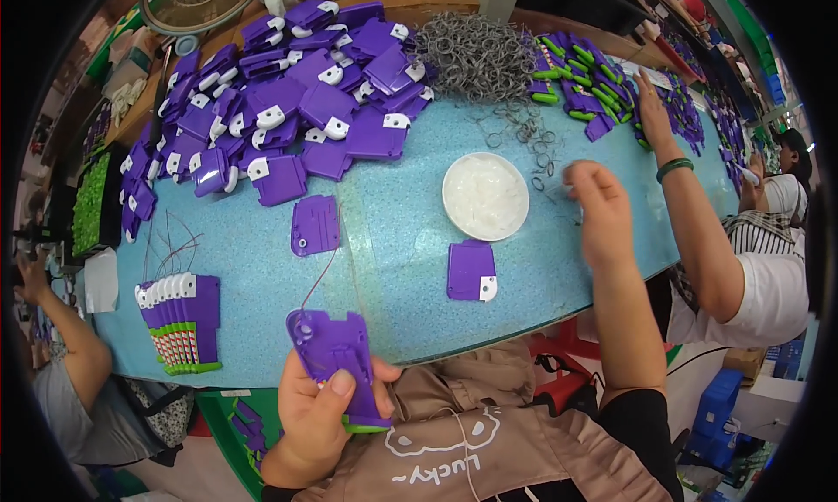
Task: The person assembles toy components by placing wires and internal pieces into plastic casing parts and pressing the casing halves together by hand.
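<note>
Left hand is grasping a purple case, lower centre of frame.
Right of centre, the right hand is hovering near a white bowl; I can't tell whether its grip is holding anything.

Assembly workshop: blue counter, heaped purple parts, piled metal rings, co-workers; far right blurred, seemingly more parts.

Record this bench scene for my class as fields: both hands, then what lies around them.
Left hand: holds a purple plastic casing with a green end
Right hand: raised, right of a round white bowl; grip unclear
Near the bowl: flat purple plastic piece with a white corner
Back left: heap of purple plastic cases with white corners
Back centre: pile of grey metal rings
Front left: fanned row of purple-and-green plastic pieces
</note>
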`<state>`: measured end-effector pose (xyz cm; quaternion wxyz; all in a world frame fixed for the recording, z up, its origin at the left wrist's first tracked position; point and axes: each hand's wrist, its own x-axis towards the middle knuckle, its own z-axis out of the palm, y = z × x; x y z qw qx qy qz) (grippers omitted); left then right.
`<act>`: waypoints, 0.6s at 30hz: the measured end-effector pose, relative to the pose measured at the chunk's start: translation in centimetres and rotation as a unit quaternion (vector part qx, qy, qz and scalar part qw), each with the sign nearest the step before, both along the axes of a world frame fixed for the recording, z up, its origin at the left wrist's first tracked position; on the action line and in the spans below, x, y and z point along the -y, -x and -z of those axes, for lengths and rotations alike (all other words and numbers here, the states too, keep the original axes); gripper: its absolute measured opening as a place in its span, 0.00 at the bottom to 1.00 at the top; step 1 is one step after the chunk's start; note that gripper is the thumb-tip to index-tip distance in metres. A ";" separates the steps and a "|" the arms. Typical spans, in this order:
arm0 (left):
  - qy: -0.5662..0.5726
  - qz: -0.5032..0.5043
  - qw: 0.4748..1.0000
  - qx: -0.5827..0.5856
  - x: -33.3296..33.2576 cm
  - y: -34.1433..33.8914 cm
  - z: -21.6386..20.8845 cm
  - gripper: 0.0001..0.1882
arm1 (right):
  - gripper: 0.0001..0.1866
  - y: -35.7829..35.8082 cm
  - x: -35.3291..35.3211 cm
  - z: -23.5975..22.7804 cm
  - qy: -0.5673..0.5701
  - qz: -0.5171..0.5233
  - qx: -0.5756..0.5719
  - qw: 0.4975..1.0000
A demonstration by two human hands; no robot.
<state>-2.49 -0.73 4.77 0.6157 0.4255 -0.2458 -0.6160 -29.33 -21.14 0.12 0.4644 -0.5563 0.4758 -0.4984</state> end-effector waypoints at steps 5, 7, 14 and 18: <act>-0.029 0.021 0.996 0.088 0.1 0.5 0.0 0.13 | 0.06 -1.9 -1.1 -1.1 0.257 0.016 -0.273 0.927; -0.045 0.024 0.994 0.092 -0.2 0.4 0.2 0.14 | 0.04 -2.5 -1.8 -1.9 0.291 0.049 -0.272 0.916; -0.106 0.183 0.975 0.069 1.8 1.7 0.6 0.15 | 0.04 -6.4 -7.4 -5.1 0.136 -0.240 -0.054 0.960; -0.080 0.204 0.971 0.094 1.9 1.5 0.0 0.15 | 0.08 -7.8 -7.8 -4.9 0.180 -0.291 -0.099 0.934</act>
